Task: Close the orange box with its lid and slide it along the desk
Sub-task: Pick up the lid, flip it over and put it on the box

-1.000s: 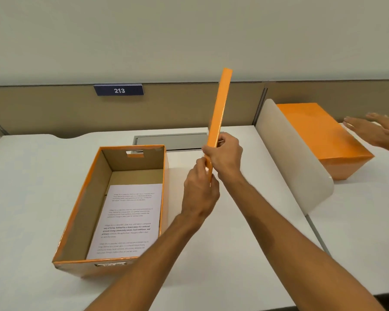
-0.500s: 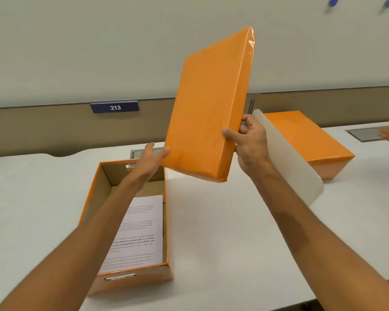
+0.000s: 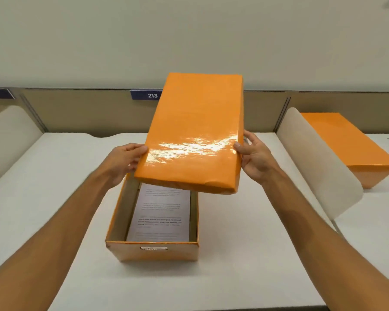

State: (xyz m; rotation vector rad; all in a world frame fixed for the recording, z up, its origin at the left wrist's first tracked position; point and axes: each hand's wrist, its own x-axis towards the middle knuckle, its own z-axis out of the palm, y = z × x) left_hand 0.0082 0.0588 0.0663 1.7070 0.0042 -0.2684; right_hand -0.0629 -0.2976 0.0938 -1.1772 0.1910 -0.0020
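The orange box [image 3: 153, 250] stands open on the white desk [image 3: 54, 176], near centre, its long axis running near to far. A printed sheet [image 3: 162, 214] lies flat on its floor. A pale label [image 3: 153, 248] is fixed to the near end wall.

The orange lid [image 3: 195, 135] is held in the air above the far half of the box, top face toward the camera, tilted so its far end rises higher. It is clear of the box rim and offset a little to the right. The left hand [image 3: 126, 158] grasps the lid's left long edge, fingers curled on it. The right hand [image 3: 254, 158] grasps the right long edge, thumb on the top face, fingers behind.

To the right, a rounded white divider panel [image 3: 319, 167] stands between this desk and the next; a second orange box [image 3: 355, 149], lid on, sits beyond it, well apart. Another rounded panel [image 3: 11, 135] stands at the far left. Nothing lies on the desk just beside the open box.

The far edge of the desk meets a tan partition [image 3: 88, 111] carrying a dark blue plate [image 3: 147, 95] marked 213; a second plate [image 3: 0, 93] at far left is too blurred to read. Above is a plain pale wall [image 3: 189, 37].
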